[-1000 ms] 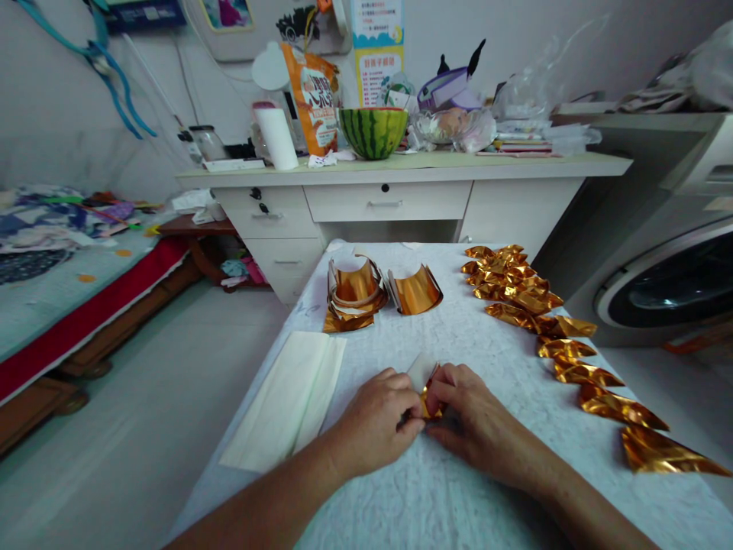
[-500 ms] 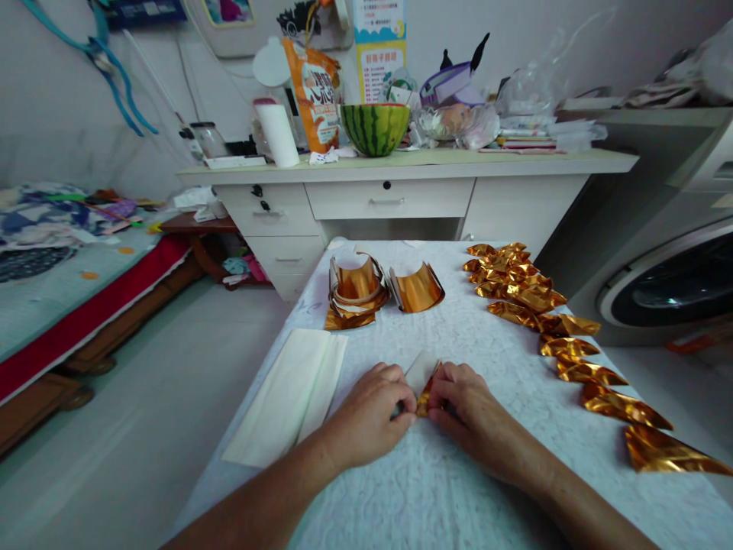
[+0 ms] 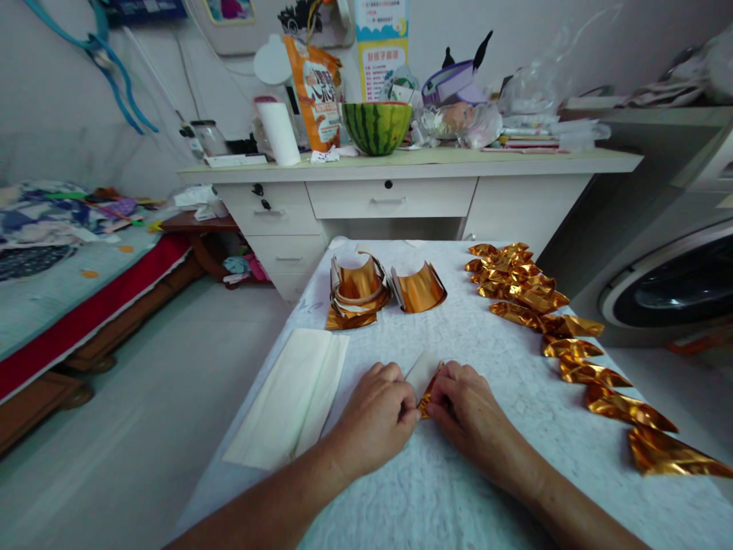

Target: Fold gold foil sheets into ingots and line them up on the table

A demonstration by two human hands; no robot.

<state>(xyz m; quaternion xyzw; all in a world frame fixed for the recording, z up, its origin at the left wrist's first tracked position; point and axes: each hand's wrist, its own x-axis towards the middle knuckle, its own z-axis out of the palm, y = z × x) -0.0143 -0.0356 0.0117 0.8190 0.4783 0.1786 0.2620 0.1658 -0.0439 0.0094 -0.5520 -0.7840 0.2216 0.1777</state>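
Observation:
Between my two hands is a small sheet of gold foil paper [image 3: 422,370], its pale back facing up and a strip of gold showing at the fold. My left hand [image 3: 379,409] is closed, with thumb and fingers pinching the paper's near left edge. On the other side, my right hand [image 3: 468,405] pinches the gold fold with curled fingers. The fingertips partly hide the paper. Left of my left hand lies a stack of pale paper [image 3: 289,397]. Several folded gold foil pieces [image 3: 607,409] form a row along the table's right side.
Curled gold foil sheets [image 3: 358,286] stand farther back on the cloth-covered table [image 3: 458,489], beside another curled sheet [image 3: 421,289]. A white desk [image 3: 395,200] with a watermelon half [image 3: 376,127] stands behind. A bed [image 3: 85,290] is at left, a washing machine [image 3: 664,229] at right.
My left fingers have closed in slightly toward the fold, and the gap between thumb and finger has narrowed. Both hands keep hold of the foil paper; the other things stay put.

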